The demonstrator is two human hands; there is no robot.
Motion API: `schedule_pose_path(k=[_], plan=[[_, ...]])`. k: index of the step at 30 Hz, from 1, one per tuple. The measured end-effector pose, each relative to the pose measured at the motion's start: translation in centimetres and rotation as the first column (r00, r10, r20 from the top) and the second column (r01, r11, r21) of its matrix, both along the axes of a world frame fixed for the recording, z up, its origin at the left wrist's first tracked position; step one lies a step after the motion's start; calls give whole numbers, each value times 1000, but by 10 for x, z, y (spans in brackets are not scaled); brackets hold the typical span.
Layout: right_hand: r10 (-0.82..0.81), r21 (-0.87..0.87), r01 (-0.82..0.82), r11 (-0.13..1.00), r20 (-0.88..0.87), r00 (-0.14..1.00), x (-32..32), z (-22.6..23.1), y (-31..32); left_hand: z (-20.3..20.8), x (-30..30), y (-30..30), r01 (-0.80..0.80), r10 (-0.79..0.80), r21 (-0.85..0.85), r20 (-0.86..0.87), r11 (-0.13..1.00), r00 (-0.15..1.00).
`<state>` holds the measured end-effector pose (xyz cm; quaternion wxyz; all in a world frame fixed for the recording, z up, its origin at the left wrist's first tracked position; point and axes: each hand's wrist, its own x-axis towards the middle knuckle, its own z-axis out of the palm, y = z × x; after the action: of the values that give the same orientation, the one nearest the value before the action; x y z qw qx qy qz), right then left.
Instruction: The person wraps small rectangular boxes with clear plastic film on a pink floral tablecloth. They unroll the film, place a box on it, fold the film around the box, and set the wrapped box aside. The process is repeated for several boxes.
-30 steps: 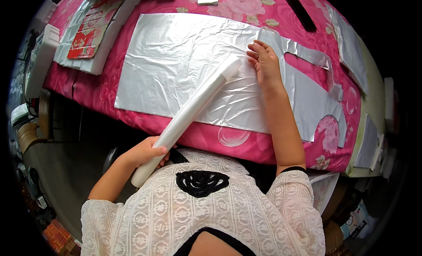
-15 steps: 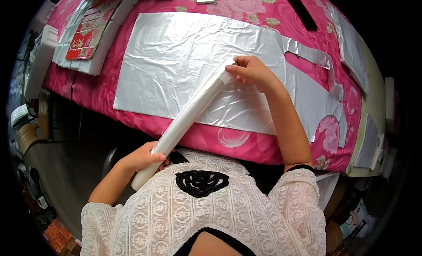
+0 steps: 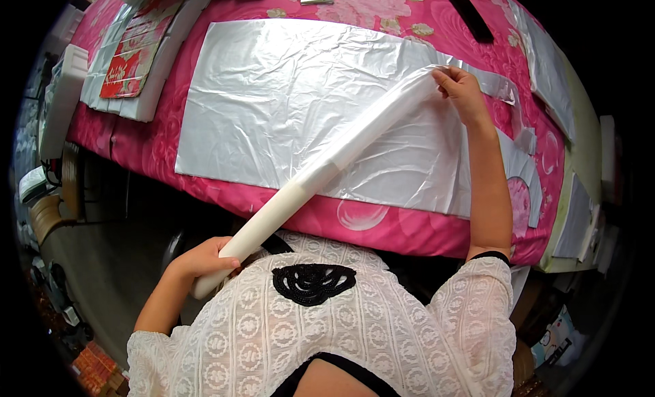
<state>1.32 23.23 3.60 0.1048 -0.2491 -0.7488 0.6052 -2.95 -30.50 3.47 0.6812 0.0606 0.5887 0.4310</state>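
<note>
My left hand (image 3: 202,256) is wrapped around the lower end of a long off-white tube (image 3: 267,221) close to my body. Over the tube's upper part runs a thin, pale plastic sleeve (image 3: 379,117), stretched up to the right. Its far end is pinched between the thumb and fingers of my right hand (image 3: 461,90). Beneath lies a wide, creased silvery plastic bag (image 3: 245,90) on the table, with cut-out, handle-like strips (image 3: 501,86) at its right side, partly hidden by my right arm.
A pink flowered cloth (image 3: 361,223) covers the table. White foam blocks with a red printed packet (image 3: 136,66) stand at the far left. A black phone (image 3: 469,16) lies at the far right, near another silvery plastic sheet (image 3: 546,76). A wooden chair (image 3: 51,216) is at left.
My right hand has moved up and to the right, drawing the plastic sleeve along the tube, so more bare tube shows. My left hand has shifted slightly down and left with the tube.
</note>
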Motion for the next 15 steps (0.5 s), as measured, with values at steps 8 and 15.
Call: schedule_pose_path(k=[8,15], plan=[[-68,145,62,988,42,997,26,-6,78,37,-34,-1,257,-277,120,208,959,938],[160,25,-161,987,31,987,-30,-4,1,76,-65,160,611,-404,-237,-903,755,148]])
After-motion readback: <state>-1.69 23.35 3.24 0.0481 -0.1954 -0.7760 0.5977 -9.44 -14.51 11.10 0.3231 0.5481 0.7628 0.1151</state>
